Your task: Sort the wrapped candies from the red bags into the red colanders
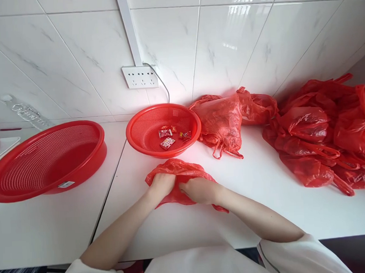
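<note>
A thin red plastic bag (pixel 174 167) lies spread and crumpled on the white table in front of me. My left hand (pixel 163 184) reaches into its mouth, and the bag's film hides the fingers. From the other side, my right hand (pixel 200 190) is closed with curled fingers on the bag's red film. Just beyond the bag stands a small round red plastic basket (pixel 133 135). Inside it lie several small wrapped sweets, among them a pink-and-white packet (pixel 167 143) and a red-and-white one (pixel 165 133).
To the left, a larger red basket (pixel 77 180) rests tilted, with a clear plastic bottle (pixel 28 114) behind it. Filled red bags (pixel 221 118) stand right of the small basket, and a heap of tied red bags (pixel 307 126) covers the far right. A socket panel (pixel 140 76) is on the tiled wall.
</note>
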The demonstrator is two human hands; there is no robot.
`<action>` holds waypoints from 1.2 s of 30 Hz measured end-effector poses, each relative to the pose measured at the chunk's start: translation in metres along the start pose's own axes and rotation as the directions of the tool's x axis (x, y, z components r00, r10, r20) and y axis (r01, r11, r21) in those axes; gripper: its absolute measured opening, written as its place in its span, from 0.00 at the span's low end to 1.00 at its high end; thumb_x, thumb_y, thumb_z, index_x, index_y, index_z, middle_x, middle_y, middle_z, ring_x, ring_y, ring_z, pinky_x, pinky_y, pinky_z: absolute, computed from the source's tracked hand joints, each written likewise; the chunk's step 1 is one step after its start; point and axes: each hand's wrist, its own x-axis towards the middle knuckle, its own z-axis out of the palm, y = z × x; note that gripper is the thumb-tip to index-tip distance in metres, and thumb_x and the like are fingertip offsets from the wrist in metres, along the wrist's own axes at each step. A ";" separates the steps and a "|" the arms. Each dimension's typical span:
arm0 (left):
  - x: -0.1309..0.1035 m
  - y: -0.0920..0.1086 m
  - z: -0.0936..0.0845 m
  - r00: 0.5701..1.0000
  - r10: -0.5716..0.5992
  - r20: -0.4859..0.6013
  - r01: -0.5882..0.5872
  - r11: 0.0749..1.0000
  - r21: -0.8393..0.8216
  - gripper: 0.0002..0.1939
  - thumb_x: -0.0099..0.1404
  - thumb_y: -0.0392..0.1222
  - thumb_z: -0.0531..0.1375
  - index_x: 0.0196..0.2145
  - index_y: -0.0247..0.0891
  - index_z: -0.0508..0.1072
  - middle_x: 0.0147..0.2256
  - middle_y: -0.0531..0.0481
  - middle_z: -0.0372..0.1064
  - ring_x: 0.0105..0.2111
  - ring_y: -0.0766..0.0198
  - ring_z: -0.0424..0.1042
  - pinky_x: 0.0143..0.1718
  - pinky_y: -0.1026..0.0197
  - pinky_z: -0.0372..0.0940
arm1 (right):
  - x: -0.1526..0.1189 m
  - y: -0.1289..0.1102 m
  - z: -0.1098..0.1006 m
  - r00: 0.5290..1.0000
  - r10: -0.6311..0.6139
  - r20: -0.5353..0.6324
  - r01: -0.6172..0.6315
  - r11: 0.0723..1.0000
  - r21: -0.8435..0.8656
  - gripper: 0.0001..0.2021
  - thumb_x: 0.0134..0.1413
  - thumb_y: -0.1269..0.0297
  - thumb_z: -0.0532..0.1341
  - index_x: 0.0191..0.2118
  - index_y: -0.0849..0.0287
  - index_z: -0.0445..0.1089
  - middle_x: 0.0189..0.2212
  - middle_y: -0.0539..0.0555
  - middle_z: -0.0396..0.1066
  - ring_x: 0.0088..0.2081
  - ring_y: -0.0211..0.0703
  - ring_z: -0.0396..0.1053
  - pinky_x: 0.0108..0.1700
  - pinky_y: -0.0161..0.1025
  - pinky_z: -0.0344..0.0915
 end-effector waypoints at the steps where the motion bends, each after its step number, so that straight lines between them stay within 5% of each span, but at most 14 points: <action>1: 0.002 -0.002 0.000 1.000 0.009 0.005 -0.009 1.000 0.003 0.15 0.63 0.29 0.47 0.38 0.32 0.73 0.38 0.38 0.73 0.37 0.51 0.73 0.38 0.53 0.65 | 0.002 0.001 0.000 0.999 -0.021 -0.026 0.020 0.999 -0.034 0.10 0.59 0.74 0.54 0.37 0.58 0.72 0.30 0.53 0.74 0.28 0.41 0.70 0.31 0.36 0.63; 6: 0.003 -0.011 -0.010 0.995 0.096 0.025 -0.096 0.995 -0.011 0.15 0.64 0.33 0.49 0.34 0.34 0.76 0.41 0.37 0.72 0.40 0.51 0.72 0.43 0.52 0.64 | 0.016 0.016 -0.003 0.987 0.035 -0.160 -0.069 0.974 -0.216 0.15 0.63 0.77 0.46 0.45 0.65 0.69 0.44 0.62 0.71 0.43 0.48 0.70 0.42 0.40 0.64; 11: -0.009 -0.023 -0.024 0.963 0.263 0.061 -0.261 0.964 -0.042 0.10 0.54 0.35 0.57 0.32 0.38 0.77 0.52 0.41 0.67 0.47 0.48 0.69 0.48 0.50 0.63 | 0.016 0.048 -0.014 0.970 0.208 -0.126 -0.233 0.943 -0.237 0.17 0.60 0.81 0.46 0.45 0.68 0.69 0.41 0.67 0.72 0.41 0.51 0.72 0.39 0.40 0.64; 16: -0.025 -0.035 -0.025 0.981 0.083 0.178 -0.072 0.995 -0.072 0.18 0.51 0.43 0.61 0.41 0.35 0.75 0.52 0.36 0.67 0.46 0.44 0.71 0.43 0.49 0.66 | 0.001 0.070 -0.035 0.951 0.309 0.012 -0.297 0.924 -0.241 0.12 0.51 0.76 0.60 0.43 0.67 0.71 0.33 0.65 0.75 0.36 0.56 0.74 0.35 0.41 0.64; 19: -0.037 -0.030 -0.028 0.965 0.010 0.262 -0.005 1.000 -0.020 0.27 0.48 0.43 0.64 0.47 0.31 0.71 0.51 0.32 0.68 0.44 0.43 0.72 0.39 0.50 0.67 | -0.003 0.065 -0.047 0.960 0.247 0.129 -0.218 0.954 -0.206 0.16 0.41 0.74 0.68 0.40 0.64 0.72 0.29 0.61 0.75 0.33 0.55 0.74 0.32 0.39 0.64; 23: -0.043 -0.012 -0.035 0.978 0.083 0.192 -0.095 0.994 0.051 0.19 0.59 0.46 0.59 0.45 0.32 0.72 0.45 0.35 0.71 0.46 0.44 0.71 0.49 0.47 0.63 | 0.003 0.041 -0.051 0.992 0.068 0.103 -0.057 0.993 -0.099 0.09 0.59 0.68 0.57 0.44 0.59 0.71 0.37 0.57 0.74 0.39 0.46 0.73 0.38 0.37 0.64; 25: -0.042 -0.007 -0.032 0.983 0.140 0.121 -0.141 0.990 0.003 0.19 0.66 0.46 0.51 0.49 0.32 0.70 0.52 0.34 0.68 0.52 0.46 0.67 0.53 0.47 0.60 | 0.007 0.031 -0.043 0.997 -0.071 0.012 0.072 0.997 -0.023 0.12 0.62 0.67 0.55 0.48 0.59 0.70 0.46 0.58 0.72 0.48 0.45 0.69 0.48 0.38 0.63; 28: -0.039 -0.015 -0.019 0.983 0.134 0.130 -0.124 0.989 -0.081 0.36 0.61 0.54 0.57 0.62 0.32 0.58 0.65 0.33 0.48 0.64 0.43 0.52 0.58 0.46 0.55 | 0.011 0.031 -0.024 0.966 -0.255 -0.043 0.257 0.963 0.078 0.26 0.52 0.62 0.65 0.57 0.60 0.65 0.61 0.62 0.60 0.61 0.54 0.57 0.62 0.46 0.51; 30: -0.039 -0.027 -0.009 0.972 0.086 0.217 -0.057 0.989 -0.137 0.52 0.51 0.58 0.64 0.67 0.35 0.49 0.68 0.34 0.40 0.66 0.40 0.46 0.59 0.45 0.54 | 0.010 0.042 -0.012 0.966 -0.259 0.000 0.257 0.958 0.130 0.39 0.45 0.60 0.69 0.64 0.57 0.57 0.66 0.63 0.49 0.66 0.59 0.48 0.65 0.50 0.45; 32: -0.041 -0.042 -0.003 0.952 0.009 0.307 0.052 0.980 -0.190 0.58 0.47 0.59 0.66 0.68 0.38 0.45 0.67 0.33 0.44 0.62 0.38 0.55 0.54 0.46 0.60 | 0.008 0.057 -0.003 0.981 -0.179 0.076 0.163 0.969 0.185 0.47 0.43 0.61 0.69 0.68 0.53 0.47 0.68 0.62 0.43 0.67 0.60 0.45 0.65 0.50 0.47; 36: -0.045 -0.059 -0.003 0.942 -0.028 0.335 0.138 0.942 -0.307 0.44 0.50 0.58 0.63 0.61 0.38 0.60 0.53 0.35 0.68 0.48 0.44 0.72 0.43 0.53 0.66 | 0.005 0.078 0.000 0.973 -0.071 0.219 0.017 0.971 0.240 0.53 0.42 0.61 0.68 0.70 0.53 0.36 0.68 0.60 0.43 0.67 0.57 0.48 0.64 0.46 0.53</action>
